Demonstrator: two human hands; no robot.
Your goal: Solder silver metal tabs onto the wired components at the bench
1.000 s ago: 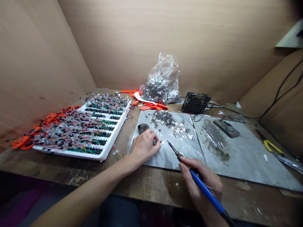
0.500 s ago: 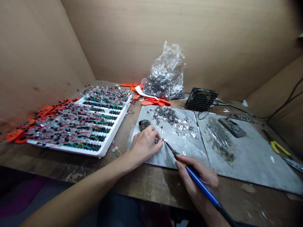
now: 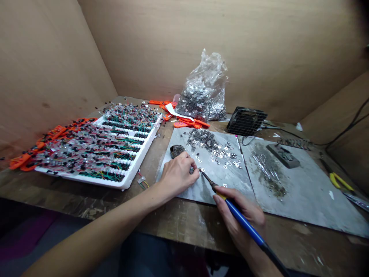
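Soldering iron (image 3: pixel 242 220): moved since the earlier frame; tip now just beside the fingertips of the left grip (image 3: pixel 179 173), formerly further clear of them.
Right grip (image 3: pixel 249 207): closed about the handle, pen-fashion; iron slanting up and leftward over the near part of the left grey sheet (image 3: pixel 238 182).
Left grip: fingers bent and drawn together, low over the same sheet; whether anything is pinched cannot be told, the fingertips being partly hidden.
Iron tip: near a small shiny piece; contact cannot be told.
Dark lump (image 3: pixel 176 149): on the sheet, just beyond the left knuckles.
Small metal pieces (image 3: pixel 201 139): heaped dark at the sheet's far side, scattered bright toward its right.
Right grey sheet (image 3: pixel 311 196): adjoining; bears thin metal tools (image 3: pixel 263 165), a grey block (image 3: pixel 284 156) and brown staining.
Pliers (image 3: pixel 341 181): yellow-handled, far right.
White tray (image 3: pixel 142 152): left, heaped with wired parts (image 3: pixel 83 154); orange pieces (image 3: pixel 54 132) along its outer side, more behind the sheet.
Clear bag (image 3: pixel 201 92): upright at back, metal pieces within.
Black grilled unit (image 3: pixel 247 121): right of bag, tilted.
Surface (image 3: pixel 196 219): brown, worn, beneath all.
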